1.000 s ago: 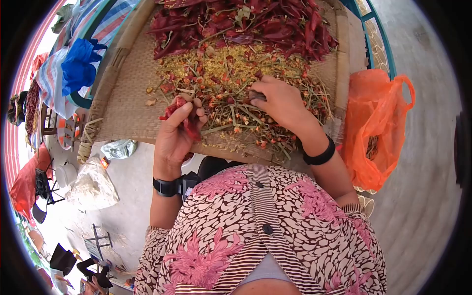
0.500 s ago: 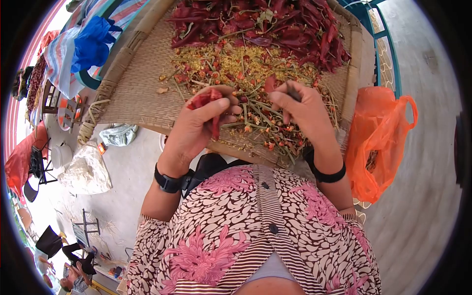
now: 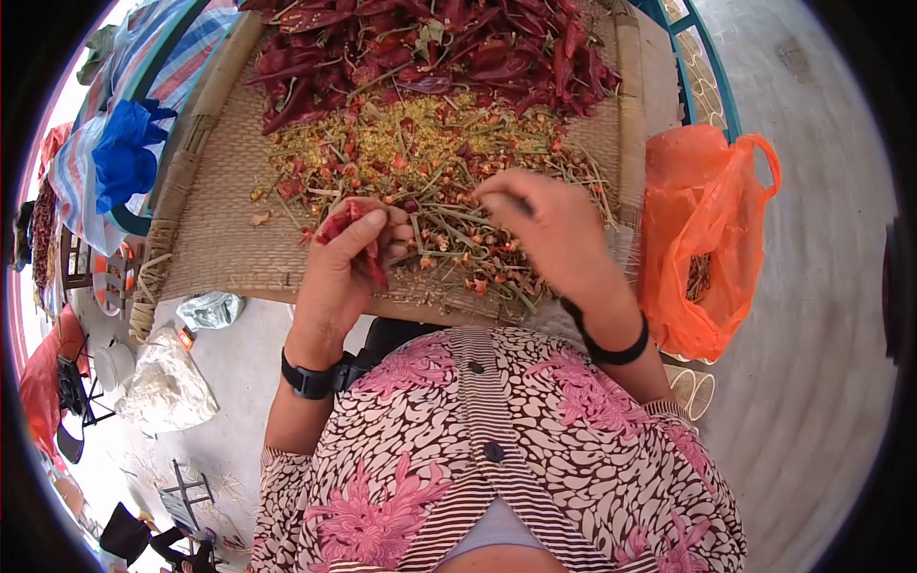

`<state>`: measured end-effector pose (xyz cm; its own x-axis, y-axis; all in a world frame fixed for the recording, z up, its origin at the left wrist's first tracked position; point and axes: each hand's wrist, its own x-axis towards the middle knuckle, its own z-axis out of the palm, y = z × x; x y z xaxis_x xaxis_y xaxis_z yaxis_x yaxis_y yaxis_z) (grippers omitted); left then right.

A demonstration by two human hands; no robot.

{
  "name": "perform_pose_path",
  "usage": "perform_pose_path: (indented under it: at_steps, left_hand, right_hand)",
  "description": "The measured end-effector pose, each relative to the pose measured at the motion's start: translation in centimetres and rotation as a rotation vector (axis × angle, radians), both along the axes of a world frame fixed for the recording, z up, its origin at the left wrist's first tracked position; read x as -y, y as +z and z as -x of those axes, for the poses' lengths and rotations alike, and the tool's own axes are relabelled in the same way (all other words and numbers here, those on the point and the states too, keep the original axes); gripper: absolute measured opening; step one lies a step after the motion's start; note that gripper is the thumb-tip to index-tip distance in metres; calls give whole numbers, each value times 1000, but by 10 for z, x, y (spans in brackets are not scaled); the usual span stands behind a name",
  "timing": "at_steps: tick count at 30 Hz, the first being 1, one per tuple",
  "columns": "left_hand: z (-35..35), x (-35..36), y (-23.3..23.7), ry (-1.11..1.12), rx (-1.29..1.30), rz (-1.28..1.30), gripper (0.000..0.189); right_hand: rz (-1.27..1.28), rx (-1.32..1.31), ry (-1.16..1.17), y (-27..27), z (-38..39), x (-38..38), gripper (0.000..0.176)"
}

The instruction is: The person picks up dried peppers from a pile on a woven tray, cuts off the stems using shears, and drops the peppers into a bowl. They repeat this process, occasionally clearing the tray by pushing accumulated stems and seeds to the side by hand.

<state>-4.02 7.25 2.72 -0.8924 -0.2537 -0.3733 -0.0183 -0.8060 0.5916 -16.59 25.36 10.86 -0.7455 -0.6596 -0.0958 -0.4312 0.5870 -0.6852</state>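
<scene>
- Tray, woven, upper middle of the frame: its lower edge lies just above the patterned shirt, so a careless sweep of either hand could push scraps over onto the cloth or the floor
- Chilli heap, top middle of the frame, on the tray: loosely piled, its lower side could slide into the seeds directly below it if knocked
- Stem pile, centre of the frame, on the tray: stems and seeds already lie mixed where they meet, and reaching fingers could mix them further
- Orange bag, right of the tray: thin plastic, could slump if the right elbow swung out against it
- Right hand, centre right, over the stem pile: wrist bent inward, fingers curled toward the thumb; blur hides the tips, and whether they pinch anything cannot be told
- Left hand, left of centre, at the tray's lower edge: raised, fingers folded, thumb pressing on red chilli; the lower end hangs below the fingers and could slip if that thumb eased
</scene>
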Motion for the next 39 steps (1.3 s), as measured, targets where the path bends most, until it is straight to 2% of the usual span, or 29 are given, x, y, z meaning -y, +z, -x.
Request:
perform_pose_path:
  at_steps: [2,4,7,10,14,17,20,23,25,27,29,31,32,34,37,39]
  left_hand:
    - [-3,4,-6,28,-18,-15,19]
    - [-5,6,-15,34,-37,-40,21]
    - [-6,8,-13,3,-63,-57,22]
    - [-8,8,-14,-10,-79,-78,23]
    - [-10,6,-16,7,-110,-96,23]
    - [-10,5,-15,25,-151,-145,21]
    - [-16,7,-14,33,-235,-211,19]
    - [-40,26,-1,32,-315,-132,20]
    - [-75,46,-1,26,-342,-8,22]
    - [-107,67,-12,68,-360,227,25]
    - [-148,96,-36,1,-102,426,22]
    - [-170,113,-53,-133,258,594,18]
    - [-178,116,-74,-145,358,624,16]
    - [-194,117,-139,-135,540,618,16]
    - [-214,109,-246,-30,682,484,23]
    - [-217,101,-296,36,741,523,27]
  right_hand:
    - [-173,-408,-55,1,19,-27,25]
    - [-442,-384,-275,2,39,-45,25]
    - [-658,-509,-361,-26,77,-62,23]
    - [-755,-622,-264,-63,106,-66,22]
    - [-535,-386,-177,-50,85,-42,22]
    - [-309,-194,-147,-45,99,-44,21]
    - [-406,-591,-275,-33,111,-30,26]
    - [-510,-680,-385,-54,143,-34,28]
    - [-566,-611,-349,-62,160,-38,29]
    - [-584,-619,-312,-68,164,-38,28]
    - [-506,-669,-209,-79,175,-48,25]
    - [-494,-688,-177,-89,192,-54,29]
    - [-522,-710,-150,-92,198,-57,30]
    - [-712,-636,-174,-95,209,-56,34]
    - [-741,-658,-157,-97,215,-59,32]
    - [-752,-684,-167,-98,212,-57,32]
